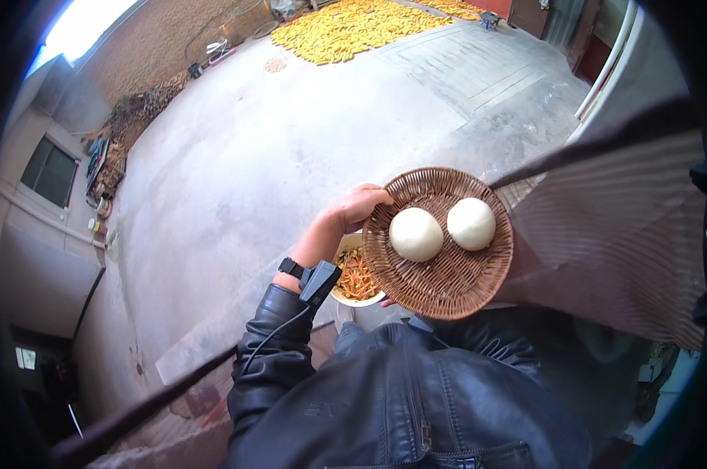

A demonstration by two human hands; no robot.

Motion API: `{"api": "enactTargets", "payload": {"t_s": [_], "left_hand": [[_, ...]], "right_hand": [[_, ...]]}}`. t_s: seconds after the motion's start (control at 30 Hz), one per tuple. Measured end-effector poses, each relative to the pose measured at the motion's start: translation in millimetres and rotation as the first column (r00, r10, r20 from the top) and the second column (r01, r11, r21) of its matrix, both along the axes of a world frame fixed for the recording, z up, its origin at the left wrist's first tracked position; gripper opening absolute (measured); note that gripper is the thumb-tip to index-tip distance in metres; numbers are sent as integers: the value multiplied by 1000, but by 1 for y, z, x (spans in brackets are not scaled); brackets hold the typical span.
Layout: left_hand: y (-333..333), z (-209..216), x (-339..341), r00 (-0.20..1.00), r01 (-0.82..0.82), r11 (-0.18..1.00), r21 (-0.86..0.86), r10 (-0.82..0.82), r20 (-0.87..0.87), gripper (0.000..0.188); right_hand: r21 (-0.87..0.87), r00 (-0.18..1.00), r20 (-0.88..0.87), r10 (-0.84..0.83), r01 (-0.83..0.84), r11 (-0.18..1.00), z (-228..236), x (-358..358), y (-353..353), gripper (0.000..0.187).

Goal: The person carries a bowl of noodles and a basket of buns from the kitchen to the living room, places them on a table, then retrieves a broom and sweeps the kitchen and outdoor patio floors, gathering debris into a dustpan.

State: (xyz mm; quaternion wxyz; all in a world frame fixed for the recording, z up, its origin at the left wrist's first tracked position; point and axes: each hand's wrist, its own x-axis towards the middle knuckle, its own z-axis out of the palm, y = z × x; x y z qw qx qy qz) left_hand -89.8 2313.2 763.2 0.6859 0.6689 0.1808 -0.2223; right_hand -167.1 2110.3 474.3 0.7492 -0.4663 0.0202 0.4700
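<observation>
A round brown wicker basket (447,293) is held in front of my body, with two smooth white steamed buns lying in it: the left bun (416,234) and the right bun (471,224). My left hand (363,206) grips the basket's upper left rim, fingers closed over the edge. Partly covered by the basket is a pale bowl (355,301) of shredded orange and green vegetables (355,275). Of my right hand (387,303), only a bit of finger shows, at the bowl's right edge; the basket hides the rest.
A brown mesh curtain (603,234) hangs close on my right, and part of it shows at the lower left. Beyond is a concrete yard (291,141) with yellow corn cobs (353,31) spread at the far end. Stacked firewood (146,109) lines the left wall.
</observation>
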Motion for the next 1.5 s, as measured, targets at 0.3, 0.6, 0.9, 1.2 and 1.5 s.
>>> {"api": "enactTargets", "payload": {"t_s": [0.3,0.6,0.9,1.2,1.5], "left_hand": [[57,1,25,998,-59,998,7,59,32,25],[41,44,159,852,-445,882,-155,471,231,24],[152,7,109,674,-668,664,-335,731,105,41],[284,-106,170,621,-755,589,-290,783,-27,41],[355,-210,410,792,-576,710,-406,607,-63,45]], "right_hand": [[-135,968,-38,-248,241,961,36,53,-30,33],[-258,854,-63,-517,486,835,116,247,-194,38],[-291,656,-50,-753,712,639,134,247,-162,36],[-288,506,-50,-861,818,497,66,248,-92,40],[-310,212,-4,-977,929,203,3,268,4,39]]}}
